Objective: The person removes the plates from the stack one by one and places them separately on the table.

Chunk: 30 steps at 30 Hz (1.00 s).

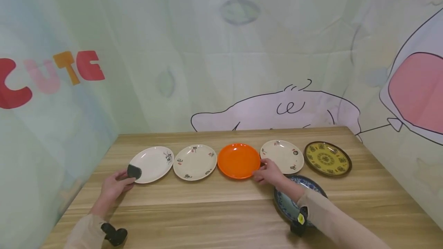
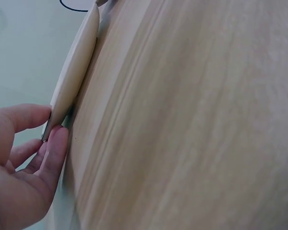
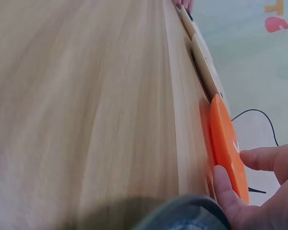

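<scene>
At the left end of a row of plates lies a white plate [image 1: 154,166] with a dark sprig pattern and a dark green patch on its rim. My left hand [image 1: 115,185] pinches that rim at the patch; the left wrist view shows fingers [image 2: 32,116] on both sides of the edge. Mid-row sits a glossy orange plate [image 1: 238,160]. My right hand [image 1: 269,173] holds its right front rim between thumb and fingers, as the right wrist view shows. Beneath the right forearm is a blue patterned plate [image 1: 283,203], partly hidden by the arm.
A cream patterned plate [image 1: 195,162] lies between the white and orange plates. Right of the orange one are another cream plate [image 1: 282,155] and a yellow-green plate [image 1: 327,158] with a dark rim. The wooden table [image 1: 194,218] ends at a printed curtain [image 1: 145,49].
</scene>
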{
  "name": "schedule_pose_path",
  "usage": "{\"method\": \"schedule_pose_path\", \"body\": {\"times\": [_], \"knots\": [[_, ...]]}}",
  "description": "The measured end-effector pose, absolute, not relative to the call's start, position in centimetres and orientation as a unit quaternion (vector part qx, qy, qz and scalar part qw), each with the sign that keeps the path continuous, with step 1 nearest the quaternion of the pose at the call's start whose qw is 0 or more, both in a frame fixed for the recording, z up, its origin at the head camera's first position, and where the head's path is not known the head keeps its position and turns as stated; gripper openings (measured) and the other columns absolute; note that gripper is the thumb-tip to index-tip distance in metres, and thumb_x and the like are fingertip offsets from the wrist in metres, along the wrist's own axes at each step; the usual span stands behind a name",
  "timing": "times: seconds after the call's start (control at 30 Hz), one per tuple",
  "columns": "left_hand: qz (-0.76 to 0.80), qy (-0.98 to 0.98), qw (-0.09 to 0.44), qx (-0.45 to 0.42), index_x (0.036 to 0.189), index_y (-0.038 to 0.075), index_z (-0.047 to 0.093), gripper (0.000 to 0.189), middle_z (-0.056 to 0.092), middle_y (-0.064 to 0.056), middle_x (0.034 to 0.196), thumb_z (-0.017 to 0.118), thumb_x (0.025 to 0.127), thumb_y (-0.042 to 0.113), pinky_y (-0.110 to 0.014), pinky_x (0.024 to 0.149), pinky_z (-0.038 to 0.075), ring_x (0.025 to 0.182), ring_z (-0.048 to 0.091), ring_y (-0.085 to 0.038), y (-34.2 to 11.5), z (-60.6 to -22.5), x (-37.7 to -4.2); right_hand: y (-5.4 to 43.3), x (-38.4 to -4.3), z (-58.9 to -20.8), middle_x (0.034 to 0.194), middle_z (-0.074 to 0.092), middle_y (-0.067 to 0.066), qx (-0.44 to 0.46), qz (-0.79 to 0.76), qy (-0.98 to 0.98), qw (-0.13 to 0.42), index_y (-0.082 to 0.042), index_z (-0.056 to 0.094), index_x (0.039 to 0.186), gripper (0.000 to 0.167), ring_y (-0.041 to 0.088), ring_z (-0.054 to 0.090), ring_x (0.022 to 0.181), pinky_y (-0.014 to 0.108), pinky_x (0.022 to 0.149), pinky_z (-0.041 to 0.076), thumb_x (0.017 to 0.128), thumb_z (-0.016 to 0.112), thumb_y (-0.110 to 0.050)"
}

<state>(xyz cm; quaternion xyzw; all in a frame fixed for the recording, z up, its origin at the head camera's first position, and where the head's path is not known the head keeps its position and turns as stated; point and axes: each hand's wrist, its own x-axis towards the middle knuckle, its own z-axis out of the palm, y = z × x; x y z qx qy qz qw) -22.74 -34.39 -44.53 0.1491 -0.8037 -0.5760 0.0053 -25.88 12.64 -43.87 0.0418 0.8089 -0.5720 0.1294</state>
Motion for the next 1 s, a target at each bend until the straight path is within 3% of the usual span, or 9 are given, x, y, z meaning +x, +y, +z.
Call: {"method": "schedule_pose_path", "body": {"times": [0.5,1.0], "knots": [[-0.575,-0.805,0.001,0.148,0.134,-0.016,0.023,0.064,0.026,-0.040,0.133,0.059,0.084,0.000,-0.020,0.071,0.054,0.069,0.054,0.006,-34.3,-44.4,-22.5,11.3,-25.7,-44.1,0.081,0.050,0.013,0.073,-0.592,0.794,0.113,0.005,0.025,0.134,0.062,0.016,0.054,0.058,0.029,0.055,0.055,0.083,0.060,-0.001],[-0.587,-0.797,0.009,0.142,0.132,-0.018,0.024,0.065,0.027,-0.040,0.132,0.060,0.082,-0.001,-0.020,0.070,0.054,0.069,0.054,0.007,-34.3,-44.6,-22.5,10.9,-26.3,-44.4,0.080,0.050,0.015,0.074,-0.576,0.809,0.087,0.005,0.022,0.136,0.063,0.017,0.057,0.055,0.030,0.052,0.055,0.084,0.057,0.003]]}}
